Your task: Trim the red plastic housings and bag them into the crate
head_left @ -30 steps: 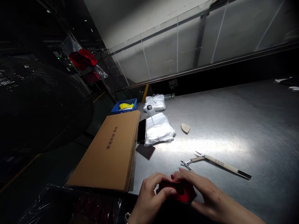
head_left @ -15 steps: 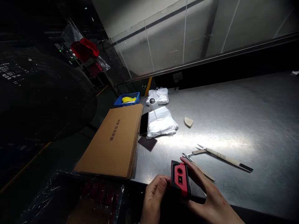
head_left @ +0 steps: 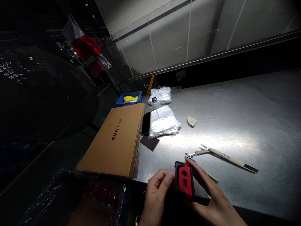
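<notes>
A red-and-black plastic housing (head_left: 184, 180) with a round hole and a small rectangular opening is held up at the table's front edge. My right hand (head_left: 211, 191) grips it, fingers along its far right side and thumb underneath. Close against its left side is my left hand (head_left: 157, 191), with thumb and fingers pressed together; what they pinch, if anything, is hidden. Just beyond the housing lie nippers (head_left: 199, 153) with beige handles, partly covered by my right fingers. A craft knife (head_left: 229, 158) marked B32 rests across one handle's end.
Flat cardboard (head_left: 117, 138) is stacked on the left, beside a phone (head_left: 146, 123), a dark pad (head_left: 150, 143) and clear plastic bags (head_left: 164, 122). Behind are a bottle (head_left: 155, 104) and a blue bin (head_left: 129, 99). A beige wedge (head_left: 192, 121) lies mid-table. A plastic-lined box (head_left: 94, 204) stands lower left.
The view has shifted slightly. The housing has tilted a little in my right hand, and my left thumb has moved nearer its left side.
</notes>
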